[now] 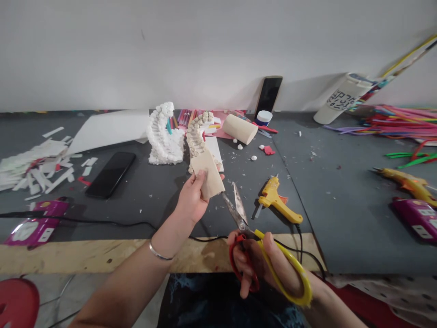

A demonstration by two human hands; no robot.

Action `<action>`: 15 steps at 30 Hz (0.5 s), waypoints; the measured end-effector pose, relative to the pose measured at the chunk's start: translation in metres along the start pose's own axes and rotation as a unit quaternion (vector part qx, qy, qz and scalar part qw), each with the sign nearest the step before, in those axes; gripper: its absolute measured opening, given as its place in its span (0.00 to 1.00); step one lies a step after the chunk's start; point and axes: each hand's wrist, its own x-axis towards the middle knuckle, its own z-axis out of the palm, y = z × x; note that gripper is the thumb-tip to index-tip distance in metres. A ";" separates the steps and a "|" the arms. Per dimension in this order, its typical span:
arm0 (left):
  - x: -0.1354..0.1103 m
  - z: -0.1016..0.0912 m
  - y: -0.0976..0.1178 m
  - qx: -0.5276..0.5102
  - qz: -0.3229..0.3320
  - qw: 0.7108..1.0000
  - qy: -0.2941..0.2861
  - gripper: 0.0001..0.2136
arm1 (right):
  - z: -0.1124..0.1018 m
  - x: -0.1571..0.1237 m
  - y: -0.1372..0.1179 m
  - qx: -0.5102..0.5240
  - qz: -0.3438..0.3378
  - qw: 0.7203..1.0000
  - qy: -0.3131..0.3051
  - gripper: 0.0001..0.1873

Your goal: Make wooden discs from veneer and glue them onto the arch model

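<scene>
Beige cardboard piece point(210, 175) is in the left hand point(191, 200), lifted over the middle of the grey worktop point(341, 218), a little back from its front edge. The fingers of this hand are closed on the left side of the piece. A curved row of small pale lumps point(197, 132) rises from its upper end toward the back edge. I cannot tell if the row is fixed to the piece or only stands behind it.

The right hand point(269, 269) has its fingers closed through the red and yellow loops of the scissors point(243, 224). The blades stand apart, with the tips pointing up at the lower right corner of the piece, near it but not touching.

I think the main danger is for the left fingers: they grip close to where the blades point, and the piece is held by one side only. If it turns in the grip, the blades could meet skin or bite in crooked. A yellow glue gun point(278, 202) lies just beside the scissors toward the right. If it is hot, a careless wrist could touch its nozzle. The black cord point(112, 222) along the front edge passes under both arms and could be caught.
</scene>
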 end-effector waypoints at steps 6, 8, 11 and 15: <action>0.001 -0.002 0.001 -0.035 -0.038 0.999 0.009 0.11 | -0.004 -0.001 0.006 0.007 0.002 1.000 -0.020 0.38; 0.002 -0.002 0.002 -0.050 -0.056 0.997 0.012 0.11 | -0.005 -0.001 0.008 0.013 -0.001 1.000 -0.017 0.38; 0.002 -0.001 0.003 -0.068 -0.088 0.994 0.019 0.12 | -0.003 0.002 0.007 0.022 -0.008 1.000 -0.010 0.38; 0.002 0.000 0.006 -0.090 -0.107 0.990 0.025 0.14 | 0.004 0.003 0.002 0.020 -0.011 1.000 -0.021 0.37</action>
